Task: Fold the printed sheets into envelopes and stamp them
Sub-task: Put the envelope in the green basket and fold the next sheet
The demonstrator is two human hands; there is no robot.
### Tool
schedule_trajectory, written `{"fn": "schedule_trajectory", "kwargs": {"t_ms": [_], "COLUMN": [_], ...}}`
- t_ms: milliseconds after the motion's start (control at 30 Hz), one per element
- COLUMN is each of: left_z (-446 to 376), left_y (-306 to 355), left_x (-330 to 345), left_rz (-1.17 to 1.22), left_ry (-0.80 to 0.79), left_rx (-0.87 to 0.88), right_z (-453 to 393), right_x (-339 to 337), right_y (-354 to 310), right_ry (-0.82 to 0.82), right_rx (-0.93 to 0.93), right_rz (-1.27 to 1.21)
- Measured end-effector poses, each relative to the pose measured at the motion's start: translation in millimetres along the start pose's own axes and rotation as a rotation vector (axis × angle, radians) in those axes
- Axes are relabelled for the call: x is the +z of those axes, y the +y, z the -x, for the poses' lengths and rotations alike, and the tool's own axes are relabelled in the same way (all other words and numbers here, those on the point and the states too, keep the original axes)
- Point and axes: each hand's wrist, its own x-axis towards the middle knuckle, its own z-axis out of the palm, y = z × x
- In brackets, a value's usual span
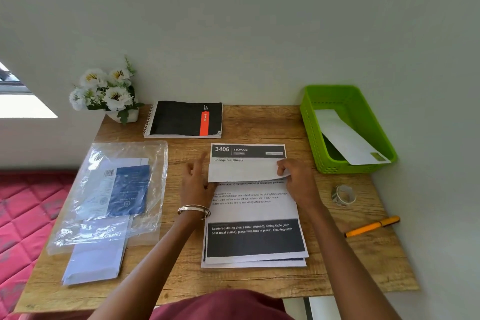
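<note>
A stack of printed sheets (pixel 255 239) lies in the middle of the wooden table (pixel 259 283). The top sheet's far end is folded over toward me, and its white back (pixel 244 171) shows as a band. Behind the band I can read the header of the sheet below. My right hand (pixel 298 179) pinches the right end of the folded band. My left hand (pixel 196 182) is at the band's left end with its fingers spread and index finger straight. White envelopes (pixel 96 260) lie at the left, partly under a clear plastic bag (pixel 130 153). A small roll (pixel 343 195) stands at the right.
A green basket (pixel 311 122) at the back right holds one white envelope (pixel 348 138). An orange pen (pixel 372 226) lies near the right edge. A black spiral notebook (pixel 184 119) and a pot of white flowers (pixel 106 91) stand along the back wall. A red quilt is off the table's left side.
</note>
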Motion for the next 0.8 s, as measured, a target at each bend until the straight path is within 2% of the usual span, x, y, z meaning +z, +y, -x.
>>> {"fn": "schedule_trajectory", "kwargs": {"t_ms": [100, 200, 300, 400, 467, 567, 667, 800], "left_z": [6, 5, 5, 7, 5, 7, 10, 11], "left_y": [-7, -8, -2, 2, 2, 5, 6, 8], "left_x": [4, 6, 4, 5, 8, 9, 9, 7], "left_rz": [-0.124, -0.229, -0.311, -0.393, -0.42, -0.503, -0.58, -0.633], "left_ry": [-0.04, -0.143, -0.171, -0.18, -0.177, -0.221, -0.233, -0.223], "left_rx": [0.167, 0.198, 0.24, 0.26, 0.253, 0.211, 0.14, 0.161], "right_z": [3, 4, 0, -5, -7, -10, -9, 3], "right_x": [5, 7, 16, 37, 50, 58, 49, 21], "right_y": [-2, -17, -44, -71, -82, -82, -63, -23], "right_ry": [-0.114, -0.164, -0.155, -0.27, -0.361, -0.407, -0.403, -0.392], "right_rx": [-0.006, 0.052, 0.008, -0.123, -0.2, -0.239, -0.174, 0.001], "right_rz": [0.155, 0.367, 0.343, 0.242, 0.267, 0.36, 0.415, 0.507]}}
